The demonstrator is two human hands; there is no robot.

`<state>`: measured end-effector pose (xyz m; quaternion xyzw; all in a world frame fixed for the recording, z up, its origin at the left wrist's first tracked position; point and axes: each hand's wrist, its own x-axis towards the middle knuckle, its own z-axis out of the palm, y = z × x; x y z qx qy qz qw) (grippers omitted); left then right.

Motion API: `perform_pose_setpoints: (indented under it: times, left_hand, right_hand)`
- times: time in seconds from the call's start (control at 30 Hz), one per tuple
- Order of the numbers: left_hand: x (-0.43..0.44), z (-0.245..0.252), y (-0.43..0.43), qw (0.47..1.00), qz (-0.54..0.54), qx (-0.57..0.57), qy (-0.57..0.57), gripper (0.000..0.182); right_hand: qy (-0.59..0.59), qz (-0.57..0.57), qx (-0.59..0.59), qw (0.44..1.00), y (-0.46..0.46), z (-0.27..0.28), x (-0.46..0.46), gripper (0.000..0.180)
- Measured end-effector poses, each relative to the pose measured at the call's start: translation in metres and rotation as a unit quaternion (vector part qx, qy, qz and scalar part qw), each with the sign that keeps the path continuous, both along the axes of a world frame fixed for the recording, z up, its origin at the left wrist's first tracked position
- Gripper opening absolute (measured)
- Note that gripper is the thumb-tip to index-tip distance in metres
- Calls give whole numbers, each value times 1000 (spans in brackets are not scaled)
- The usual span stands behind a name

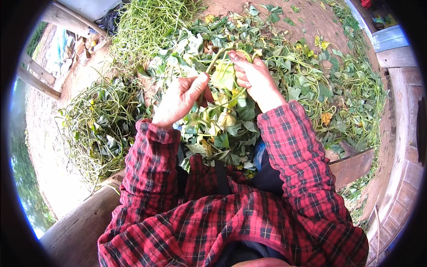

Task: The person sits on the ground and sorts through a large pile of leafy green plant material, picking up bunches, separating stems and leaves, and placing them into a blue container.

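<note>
My left hand [184,96] is closed on a green leaf stalk [217,60], which arches up to the right. Its far end reaches my right hand [252,75], whose fingers are shut on several green stalks. Between and below the hands hang a yellow-green leaf [223,76] and a wilted yellowish leaf or flower [226,119]. Under them lies a broad heap of loose green leaves [247,111], some yellowed. The tips of my left fingers are partly hidden behind the hand.
A pile of leafless green stalks [146,26] lies at the upper left, and a tangled heap of stalks [100,123] at the left. A thick log [86,223] is at the lower left, a wooden board [352,167] by my right elbow. A wooden wall [410,133] edges the right side.
</note>
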<state>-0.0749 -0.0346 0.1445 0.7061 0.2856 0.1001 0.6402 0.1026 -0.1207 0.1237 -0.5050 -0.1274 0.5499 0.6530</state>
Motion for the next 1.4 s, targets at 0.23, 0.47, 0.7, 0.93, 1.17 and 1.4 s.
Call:
perform_pose_setpoints:
  times: [0.23, 0.47, 0.7, 0.93, 1.17, 1.4]
  left_hand:
    - [-3, 1, 4, 991, -127, -22, 24, 46]
    - [18, 10, -8, 983, 136, 126, -15, 35]
    - [17, -17, -5, 951, 138, 275, 34, 23]
    - [21, -18, 8, 974, 225, 42, 2, 19]
    - [10, -4, 18, 967, 232, -66, -82, 17]
    - [19, 9, -3, 979, 171, -83, -75, 17]
  right_hand:
    - [129, 92, 71, 985, 2, -14, -6, 11]
    - [-498, 28, -47, 865, 10, -10, -19, 20]
    - [-605, 78, 18, 792, 8, -1, -21, 21]
    - [-433, 170, 190, 864, -5, 19, -34, 9]
    - [-144, 110, 89, 979, -13, 11, -10, 17]
    - [-250, 36, 14, 968, -2, 6, -7, 25]
